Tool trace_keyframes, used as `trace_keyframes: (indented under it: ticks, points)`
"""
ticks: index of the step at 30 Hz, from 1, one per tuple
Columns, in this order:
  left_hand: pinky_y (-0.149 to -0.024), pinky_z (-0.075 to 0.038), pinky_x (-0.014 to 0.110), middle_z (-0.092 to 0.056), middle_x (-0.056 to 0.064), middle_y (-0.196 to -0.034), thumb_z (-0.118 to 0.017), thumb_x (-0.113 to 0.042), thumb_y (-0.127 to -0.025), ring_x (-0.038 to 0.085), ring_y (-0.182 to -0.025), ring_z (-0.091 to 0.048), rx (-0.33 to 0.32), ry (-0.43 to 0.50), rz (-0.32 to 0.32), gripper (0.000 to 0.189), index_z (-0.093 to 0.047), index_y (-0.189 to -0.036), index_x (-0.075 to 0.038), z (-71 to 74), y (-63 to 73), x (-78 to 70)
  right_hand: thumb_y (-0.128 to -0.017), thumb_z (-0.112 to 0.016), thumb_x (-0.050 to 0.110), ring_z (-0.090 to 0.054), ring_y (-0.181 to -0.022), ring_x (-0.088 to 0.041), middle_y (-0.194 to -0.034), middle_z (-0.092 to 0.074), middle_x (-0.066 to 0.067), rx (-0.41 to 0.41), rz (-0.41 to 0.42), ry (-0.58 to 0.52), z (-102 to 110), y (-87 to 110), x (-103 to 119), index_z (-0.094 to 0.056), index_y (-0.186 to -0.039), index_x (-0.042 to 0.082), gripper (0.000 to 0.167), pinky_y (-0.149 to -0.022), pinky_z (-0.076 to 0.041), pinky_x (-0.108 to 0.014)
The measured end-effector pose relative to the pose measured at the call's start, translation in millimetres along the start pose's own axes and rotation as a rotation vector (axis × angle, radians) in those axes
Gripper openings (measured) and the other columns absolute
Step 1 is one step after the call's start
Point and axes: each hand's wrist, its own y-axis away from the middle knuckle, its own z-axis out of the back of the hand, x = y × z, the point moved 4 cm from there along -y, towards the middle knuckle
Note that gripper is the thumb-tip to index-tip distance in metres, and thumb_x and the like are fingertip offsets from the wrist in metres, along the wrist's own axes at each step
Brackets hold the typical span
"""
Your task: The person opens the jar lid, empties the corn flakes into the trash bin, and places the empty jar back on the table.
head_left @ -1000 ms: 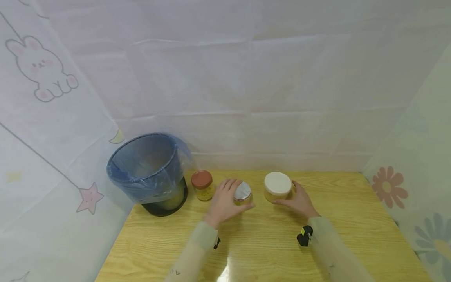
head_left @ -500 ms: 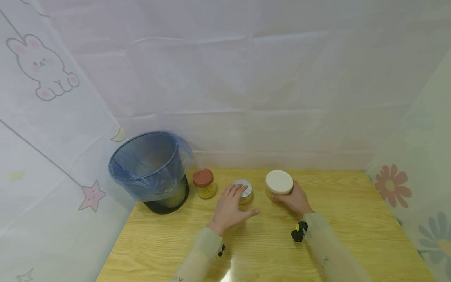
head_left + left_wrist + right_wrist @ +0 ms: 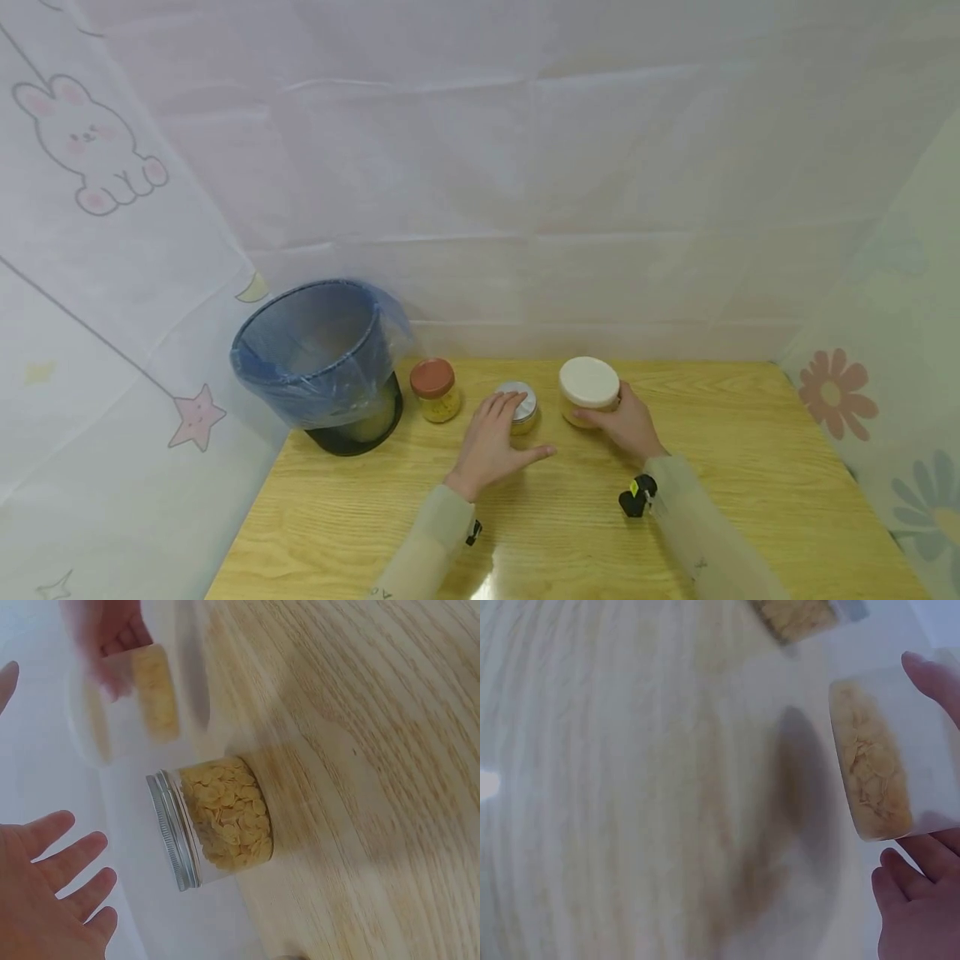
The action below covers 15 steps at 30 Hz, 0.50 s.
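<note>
My right hand (image 3: 630, 423) grips a clear jar with a white lid (image 3: 589, 383), thumb on the near side and fingers round the far right. In the right wrist view this jar (image 3: 874, 761) holds yellow flakes in its lower part and hangs above the table, its shadow apart from its base. Left of it stands a smaller silver-lidded jar (image 3: 527, 407), nearly full of flakes in the left wrist view. My left hand (image 3: 491, 446) hovers beside that jar with fingers spread and thumb out; its fingertips overlap the lid in the head view.
A red-lidded jar (image 3: 437, 400) of yellow bits stands left of the silver-lidded one. Farther left is a dark bin (image 3: 356, 433) lined with a blue plastic bag. Patterned white sheets (image 3: 600, 208) close off the wooden table (image 3: 555, 533) behind and at the sides.
My right hand has closed round the white-lidded jar, raised it and shifted it slightly left. The left hand has drawn back a little from the silver-lidded jar and remains spread.
</note>
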Motion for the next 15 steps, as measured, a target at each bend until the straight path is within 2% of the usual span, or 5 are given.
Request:
trace_keyframes:
  ticks: [4, 7, 11, 15]
  points:
    - [-0.116, -0.030, 0.049, -0.047, 0.007, -0.152, -0.066, -0.076, -0.081, 0.031, -0.144, -0.036, -0.001, 0.034, 0.010, 0.101, -0.041, -0.155, -0.012, 1.6, -1.3, -0.8, -0.072, -0.090, 0.052, -0.046, -0.133, -0.040, -0.145, -0.050, -0.020, -0.003, 0.040, 0.002, 2.3, 0.8, 18.8, -0.034, -0.154, 0.002, 0.111, -0.107, -0.036, -0.064]
    - [-0.116, -0.030, 0.046, -0.045, 0.006, -0.154, -0.068, -0.076, -0.080, 0.028, -0.144, -0.035, 0.008, 0.065, 0.039, 0.104, -0.037, -0.157, -0.012, 2.2, -2.3, -0.4, -0.072, -0.090, 0.052, -0.049, -0.130, -0.038, -0.142, -0.053, -0.018, -0.009, 0.069, 0.019, 3.6, 2.4, 33.1, -0.039, -0.151, 0.004, 0.106, -0.103, -0.041, -0.062]
    - [-0.116, -0.031, 0.044, -0.040, 0.005, -0.158, -0.068, -0.077, -0.079, 0.026, -0.146, -0.032, 0.011, 0.140, 0.069, 0.111, -0.030, -0.160, -0.011, 2.6, -3.3, -0.6, -0.073, -0.091, 0.049, -0.055, -0.121, -0.033, -0.136, -0.059, -0.015, -0.002, 0.107, 0.034, 3.7, 7.3, 53.1, -0.046, -0.147, 0.006, 0.097, -0.094, -0.048, -0.054]
    - [-0.114, -0.034, 0.045, -0.035, 0.005, -0.160, -0.067, -0.079, -0.077, 0.024, -0.147, -0.030, 0.000, 0.213, 0.083, 0.115, -0.026, -0.161, -0.013, 3.4, -3.9, -3.8, -0.074, -0.091, 0.048, -0.059, -0.114, -0.027, -0.130, -0.064, -0.010, 0.019, 0.152, 0.037, 1.2, 15.6, 72.8, -0.051, -0.144, 0.008, 0.090, -0.087, -0.050, -0.046]
